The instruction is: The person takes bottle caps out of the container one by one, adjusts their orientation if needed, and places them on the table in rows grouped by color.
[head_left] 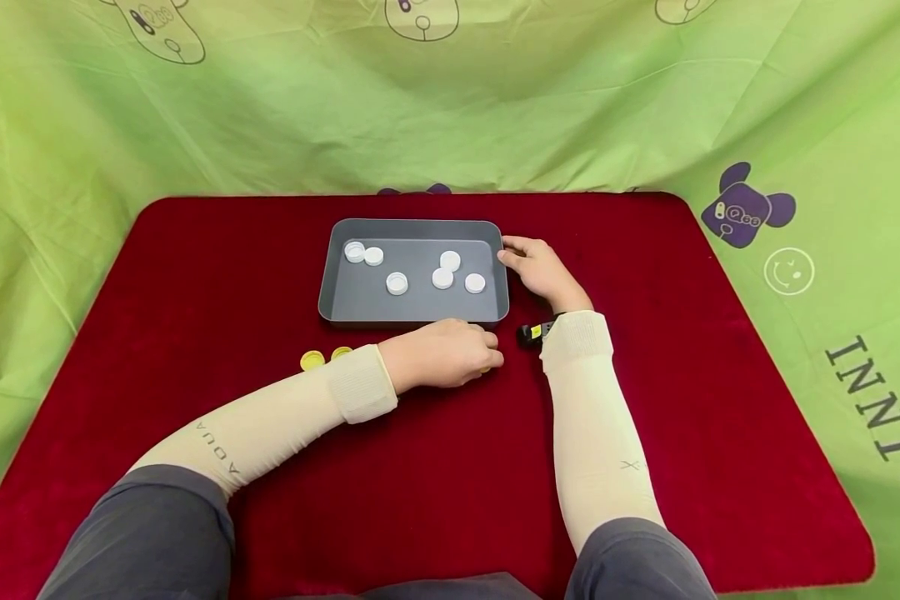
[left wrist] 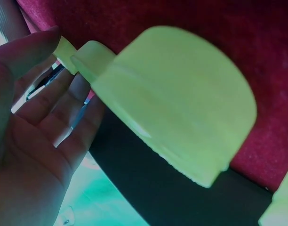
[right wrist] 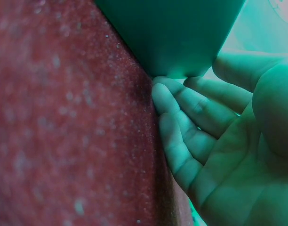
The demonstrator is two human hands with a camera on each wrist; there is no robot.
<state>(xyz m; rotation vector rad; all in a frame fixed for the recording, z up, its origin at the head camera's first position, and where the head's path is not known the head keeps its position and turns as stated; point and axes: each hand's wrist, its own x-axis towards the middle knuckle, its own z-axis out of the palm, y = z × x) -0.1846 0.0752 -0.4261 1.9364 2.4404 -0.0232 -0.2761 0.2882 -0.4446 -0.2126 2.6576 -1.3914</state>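
Note:
In the head view, the left hand (head_left: 442, 354) is just in front of the grey tray (head_left: 414, 317), pinching a yellow cap (head_left: 485, 369) mostly hidden by its fingers. The left wrist view has this yellow cap (left wrist: 65, 54) between the thumb and fingers of the left hand (left wrist: 45, 94), with a larger-looking yellow cap (left wrist: 177, 94) close to the camera. At the tray's right side, the right hand (head_left: 543, 271) touches the rim and outer wall. The right wrist view shows its fingers (right wrist: 196, 113) fairly straight against the tray (right wrist: 177, 37).
Several white caps (head_left: 397, 284) lie spread inside the tray. Two yellow caps (head_left: 312, 360) show beside the left sleeve, partly covered by it. A black device is strapped at the right wrist. Green printed cloth hangs behind the red-covered table (head_left: 435, 467).

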